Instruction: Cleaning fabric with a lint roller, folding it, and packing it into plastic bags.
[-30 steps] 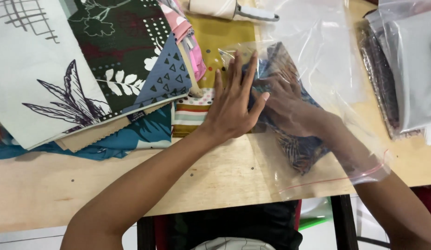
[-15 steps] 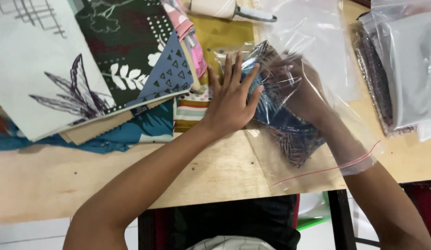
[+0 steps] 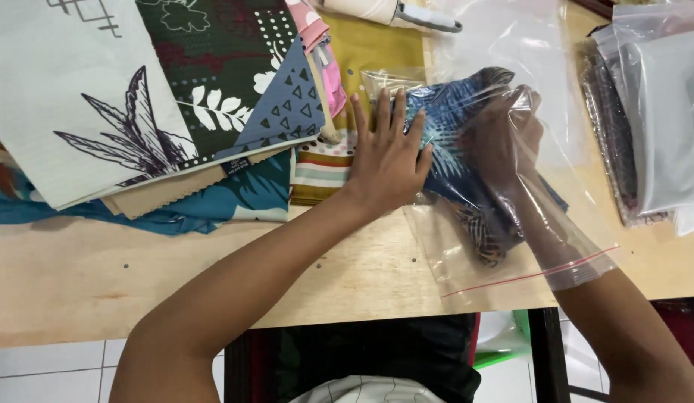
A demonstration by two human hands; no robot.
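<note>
Left hand lies flat, fingers spread, pressing on the outside of the clear plastic bag at its left side. Right hand is inside the bag up to the forearm, resting on the folded blue leaf-print cloth; whether it grips or only pushes cannot be told through the plastic. The cloth sits deep in the bag, on the wooden table. To seat it well: hold the bag flat, push the cloth square into the far corners. More bagged cloth lies at right; loose printed fabrics are stacked at left.
</note>
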